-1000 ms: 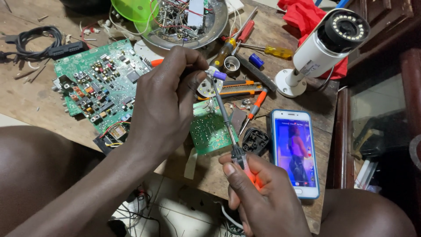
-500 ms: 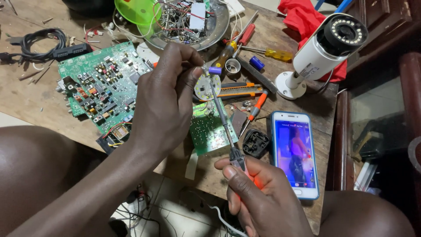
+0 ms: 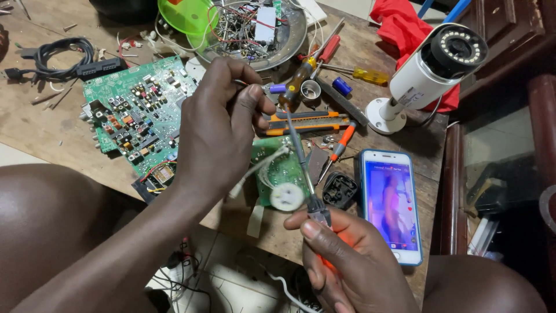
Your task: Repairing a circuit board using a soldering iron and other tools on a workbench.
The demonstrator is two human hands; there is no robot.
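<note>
My left hand [image 3: 223,124] hovers over the bench with thumb and fingers pinched on a thin wire, right beside the tip of a soldering iron [image 3: 298,153]. My right hand [image 3: 347,261] grips the iron's orange handle at the near edge of the bench, with the shaft pointing away from me. Below the shaft lies a small green circuit board [image 3: 281,165] with white wires and a white round part [image 3: 286,197] at its near edge. My left palm hides part of that board.
A large green circuit board [image 3: 136,113] lies at the left, beside a black cable [image 3: 63,58]. A metal bowl of parts [image 3: 260,29], screwdrivers and an orange utility knife [image 3: 307,122] sit behind. A lit phone [image 3: 391,203], black plug [image 3: 340,190] and white security camera [image 3: 428,72] are at the right.
Both hands stay almost where they were, the iron's tip still by my left fingers. The white round part on the small board now shows below my left hand.
</note>
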